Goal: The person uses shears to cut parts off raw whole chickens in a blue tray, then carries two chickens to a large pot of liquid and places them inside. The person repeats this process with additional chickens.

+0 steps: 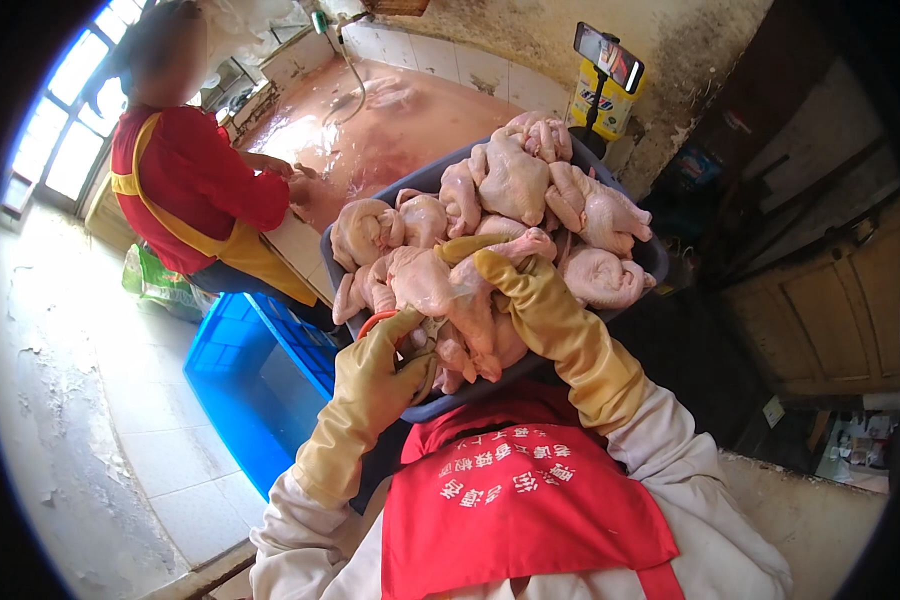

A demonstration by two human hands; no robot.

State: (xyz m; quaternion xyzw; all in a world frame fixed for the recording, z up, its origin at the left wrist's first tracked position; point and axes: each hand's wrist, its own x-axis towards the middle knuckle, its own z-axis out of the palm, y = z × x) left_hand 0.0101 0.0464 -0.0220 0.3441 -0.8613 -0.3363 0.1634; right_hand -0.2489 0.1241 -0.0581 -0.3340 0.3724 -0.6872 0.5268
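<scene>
A grey plastic tub heaped with raw plucked chickens stands in front of me. My left hand, in a tan rubber glove, is closed on red-handled scissors at the near left of the heap. Their blades lie against a chicken and are mostly hidden. My right hand, in a matching glove, grips the leg of a chicken over the near middle of the tub, its thumb and fingers around the leg end.
A co-worker in red stands at the upper left, hands at a tiled basin of pinkish water with a hose. A blue plastic crate is left of the tub. A phone on a stand and a yellow jug are beyond it.
</scene>
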